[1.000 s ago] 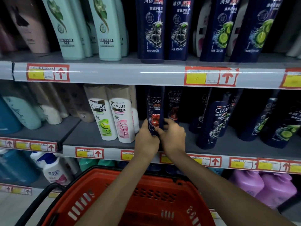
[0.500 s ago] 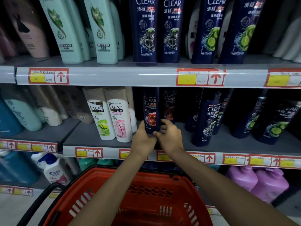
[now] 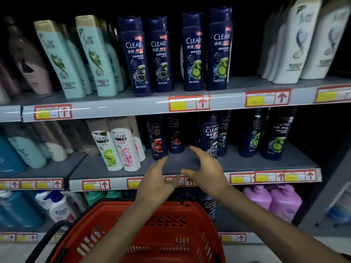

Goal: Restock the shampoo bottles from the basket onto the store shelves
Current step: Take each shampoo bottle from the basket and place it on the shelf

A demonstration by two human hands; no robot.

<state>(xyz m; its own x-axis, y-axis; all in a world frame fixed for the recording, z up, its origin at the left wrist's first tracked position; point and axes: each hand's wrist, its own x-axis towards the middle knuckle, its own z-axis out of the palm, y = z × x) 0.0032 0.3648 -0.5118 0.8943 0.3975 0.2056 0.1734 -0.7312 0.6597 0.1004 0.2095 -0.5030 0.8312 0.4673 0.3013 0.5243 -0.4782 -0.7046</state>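
Risk here gathers around the dark navy plastic shampoo bottle with the red fruit label (image 3: 157,138). It stands upright on the grey metal shelf (image 3: 237,162), in front of a similar bottle and near the white plastic bottle with the pink label (image 3: 127,150).

In the head view, the only one, the left hand (image 3: 155,183) hangs just below that bottle's base, fingers loosely spread and holding nothing. The right hand (image 3: 207,173) is splayed wide, also empty, close to the navy bottle with the black label (image 3: 210,141).

These bottles are tall and narrow, so a careless brush from either hand would likely topple one and knock its neighbours down in a row.

The red plastic basket (image 3: 171,224) sits beneath the arms. Its floor is hidden, so I cannot tell whether stock remains.
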